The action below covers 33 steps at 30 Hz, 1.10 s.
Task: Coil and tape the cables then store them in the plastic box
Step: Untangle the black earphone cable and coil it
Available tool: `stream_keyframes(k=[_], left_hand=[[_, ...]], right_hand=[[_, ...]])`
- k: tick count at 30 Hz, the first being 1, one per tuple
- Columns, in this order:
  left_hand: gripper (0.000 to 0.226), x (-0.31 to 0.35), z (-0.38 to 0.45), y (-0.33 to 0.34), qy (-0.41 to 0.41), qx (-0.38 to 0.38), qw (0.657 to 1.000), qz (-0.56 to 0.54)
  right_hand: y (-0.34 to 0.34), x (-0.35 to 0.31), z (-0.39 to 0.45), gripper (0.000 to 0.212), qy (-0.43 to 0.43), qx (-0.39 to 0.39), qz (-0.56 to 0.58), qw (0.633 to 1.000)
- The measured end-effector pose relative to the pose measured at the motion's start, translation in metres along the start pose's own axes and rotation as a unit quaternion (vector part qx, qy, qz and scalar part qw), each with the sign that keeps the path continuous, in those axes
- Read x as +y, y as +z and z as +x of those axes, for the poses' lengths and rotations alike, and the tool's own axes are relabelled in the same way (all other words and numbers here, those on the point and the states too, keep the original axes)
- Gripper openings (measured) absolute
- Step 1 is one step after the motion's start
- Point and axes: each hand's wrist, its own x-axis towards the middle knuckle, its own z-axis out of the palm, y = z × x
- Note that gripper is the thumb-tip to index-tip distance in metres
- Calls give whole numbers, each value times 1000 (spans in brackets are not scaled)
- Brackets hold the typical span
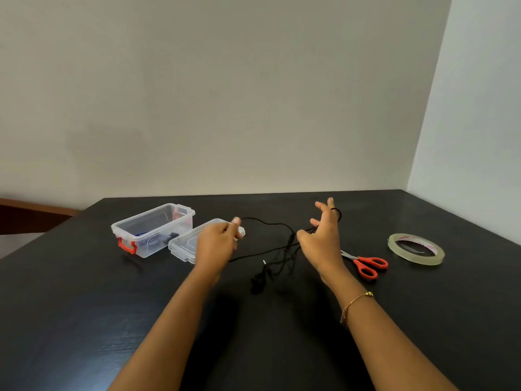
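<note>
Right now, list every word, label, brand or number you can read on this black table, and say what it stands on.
Inner core of the clear adhesive tape roll: red printed lettering runs round it, too blurred and foreshortened to read for certain.
Clear plastic storage box with red latches: no text visible.
Clear plastic lid: none visible.
Orange-handled scissors: none visible.
Black cable: no readable marking.

Both your forearms are bare, with no sleeves in view. Your left hand point(217, 238) wears nothing, neither ring nor watch. Near your right hand point(324, 238), a thin gold bracelet point(355, 303) with a small bead circles your wrist.
</note>
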Motion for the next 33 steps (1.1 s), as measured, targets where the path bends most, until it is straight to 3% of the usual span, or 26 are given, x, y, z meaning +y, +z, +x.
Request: stream_keyframes(k=[2,4,6,8,9,11,13,15,19,24,27,30,33], left_hand=[[38,3,6,-5,-102,-3,955,-280],[36,4,8,-8,-123,-19,885,-450],[35,2,8,-7,-111,-5,836,-537],[32,2,7,-6,-94,26,813,-573],[30,3,7,-7,-79,36,822,-562],[25,1,9,-5,-25,48,879,-474],[23,-6,11,-4,24,64,943,-327],[24,-13,14,-4,61,66,970,-227],[25,-22,16,-5,32,47,971,-233],[20,-22,18,0,28,57,976,-207],[15,-23,13,6,50,34,986,-158],[22,-16,5,13,18,-33,979,-200],[24,-9,1,16,-25,-22,968,-250]], right_hand=[[-5,2,3,67,20,7,13,1000],[-7,6,6,65,31,3,-8,999],[-7,9,8,63,49,-6,-84,995],[-7,12,9,60,46,-47,-227,972],[-6,14,8,59,29,-72,-300,951],[-6,19,7,58,-18,-100,-410,906],[-7,25,6,57,-37,-102,-475,873],[-12,29,8,59,-12,-100,-496,863],[-20,36,13,59,76,-134,-409,899],[-17,25,11,38,5,-48,-364,930],[-18,18,10,32,-63,-24,-375,925],[-14,16,6,29,-67,-154,-354,920],[-9,15,3,33,-12,-288,-392,874]])
